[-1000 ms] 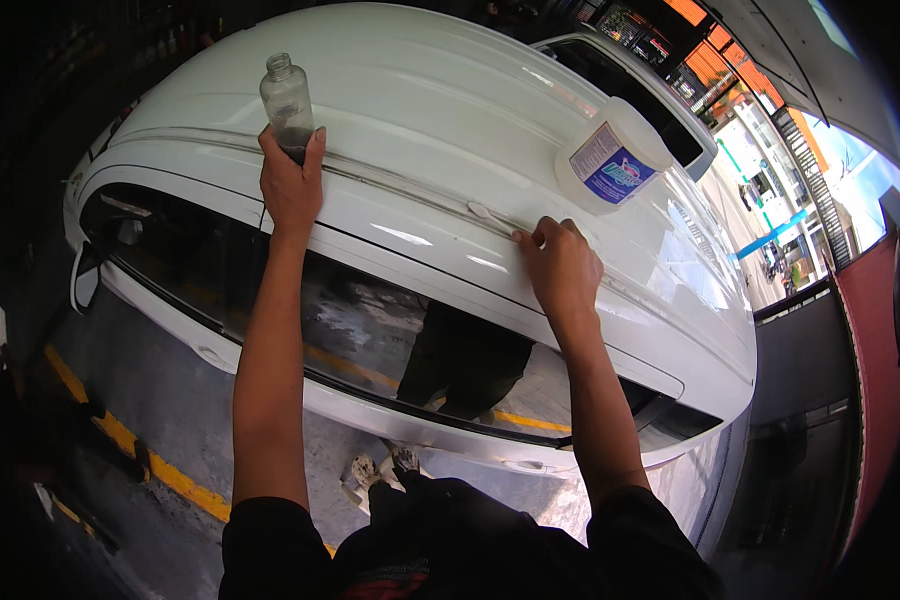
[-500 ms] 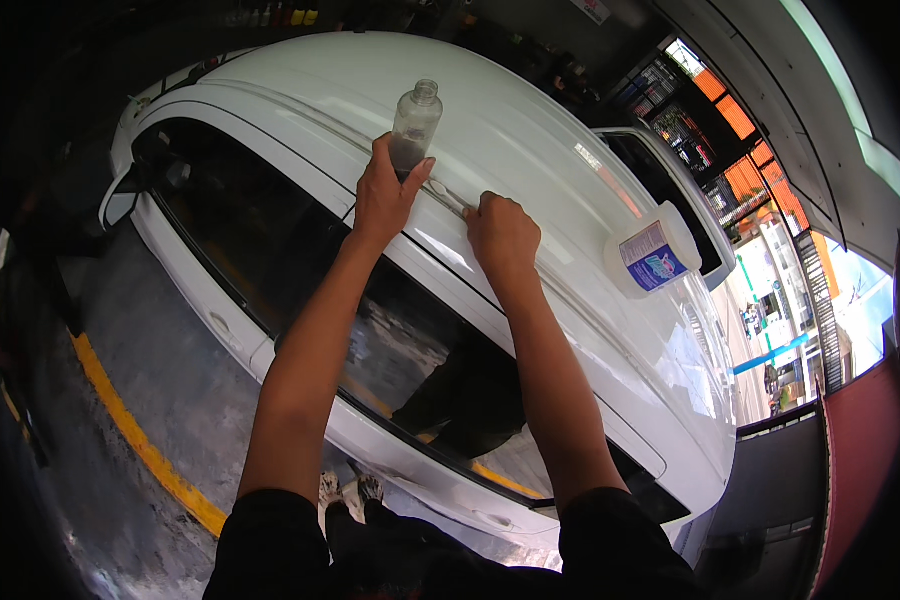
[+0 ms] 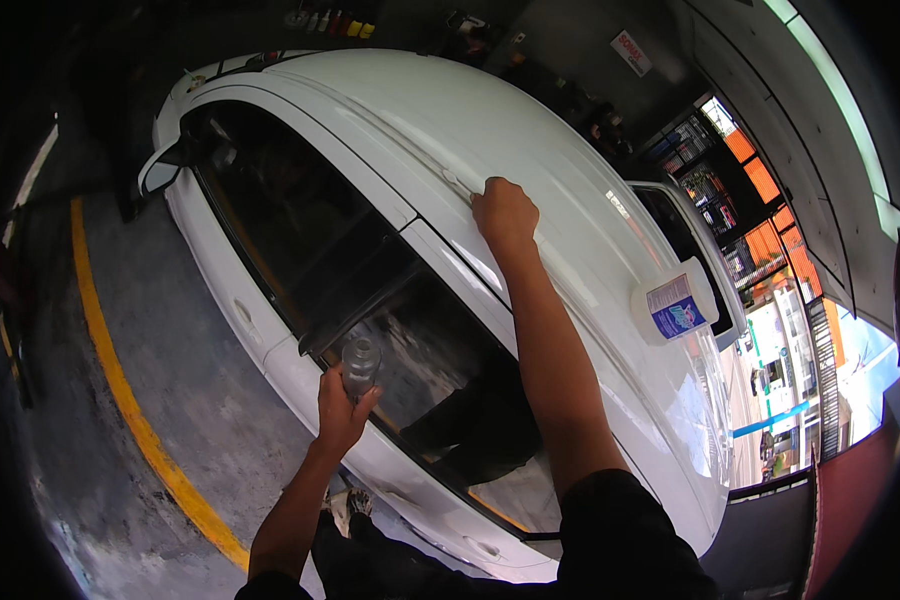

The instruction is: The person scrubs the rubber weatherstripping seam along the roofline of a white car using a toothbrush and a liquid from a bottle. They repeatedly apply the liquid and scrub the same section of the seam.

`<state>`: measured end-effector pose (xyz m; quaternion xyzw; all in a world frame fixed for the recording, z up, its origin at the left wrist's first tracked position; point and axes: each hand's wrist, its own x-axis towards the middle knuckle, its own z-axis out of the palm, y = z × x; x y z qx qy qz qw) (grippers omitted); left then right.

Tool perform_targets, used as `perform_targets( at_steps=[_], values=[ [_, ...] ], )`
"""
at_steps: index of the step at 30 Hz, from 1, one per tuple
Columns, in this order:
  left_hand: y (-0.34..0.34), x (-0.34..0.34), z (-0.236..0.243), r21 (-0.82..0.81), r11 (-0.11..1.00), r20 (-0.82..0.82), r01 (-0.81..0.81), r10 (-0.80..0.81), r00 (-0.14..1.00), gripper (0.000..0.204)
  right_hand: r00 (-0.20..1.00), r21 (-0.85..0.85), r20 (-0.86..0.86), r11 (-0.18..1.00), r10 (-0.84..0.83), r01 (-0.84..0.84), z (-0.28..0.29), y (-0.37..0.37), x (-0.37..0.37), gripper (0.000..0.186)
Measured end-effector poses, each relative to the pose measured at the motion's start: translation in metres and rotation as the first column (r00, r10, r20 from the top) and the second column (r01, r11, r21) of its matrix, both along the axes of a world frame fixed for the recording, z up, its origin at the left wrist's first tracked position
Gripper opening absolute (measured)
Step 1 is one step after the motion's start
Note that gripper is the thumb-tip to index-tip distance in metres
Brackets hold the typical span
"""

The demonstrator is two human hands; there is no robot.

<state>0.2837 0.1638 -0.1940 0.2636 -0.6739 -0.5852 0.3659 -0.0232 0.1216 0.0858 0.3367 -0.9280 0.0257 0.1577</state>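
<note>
My left hand (image 3: 342,412) is wrapped round a clear, capless bottle (image 3: 361,366), its open neck facing up, in front of the car's dark side window (image 3: 425,370). My right hand (image 3: 506,212) is closed in a fist on the roof edge of the white car (image 3: 540,140), over the long groove in the roof. A small bit of something shows at its finger side, but what the fingers hold is hidden. Further right on the roof stands a white tub (image 3: 682,300) with a blue and purple label.
A side mirror (image 3: 158,176) sticks out at the car's front left. Beside the car runs a yellow floor line (image 3: 130,400). Several bottles (image 3: 335,24) stand far back in the dark. A raised white panel (image 3: 820,130) hangs at the upper right.
My left hand has come down and back with the bottle, from above the roof to the side window. My right hand stays closed at the roof groove. The view has shifted somewhat.
</note>
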Motion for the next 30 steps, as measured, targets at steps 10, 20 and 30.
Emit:
perform_targets(
  at_steps=[10, 20, 30],
  values=[
    [0.074, 0.077, -0.052, 0.256, 0.966, 0.124, -0.031, -0.001, 0.992, 0.064, 1.0, 0.013, 0.01, 1.0, -0.025, 0.025, -0.001, 0.014, 0.009, 0.027],
    [0.049, 0.074, -0.039, 0.286, 0.958, 0.051, -0.033, 0.019, 0.998, 0.059, 0.97, 0.027, 0.077, 0.973, -0.229, 0.228, 0.011, 0.126, 0.027, 0.032],
    [0.046, 0.054, -0.014, 0.242, 0.961, 0.075, 0.135, -0.157, 0.985, 0.059, 0.998, 0.0, 0.018, 0.998, -0.065, 0.065, 0.011, 0.069, 0.018, 0.03]
  ],
)
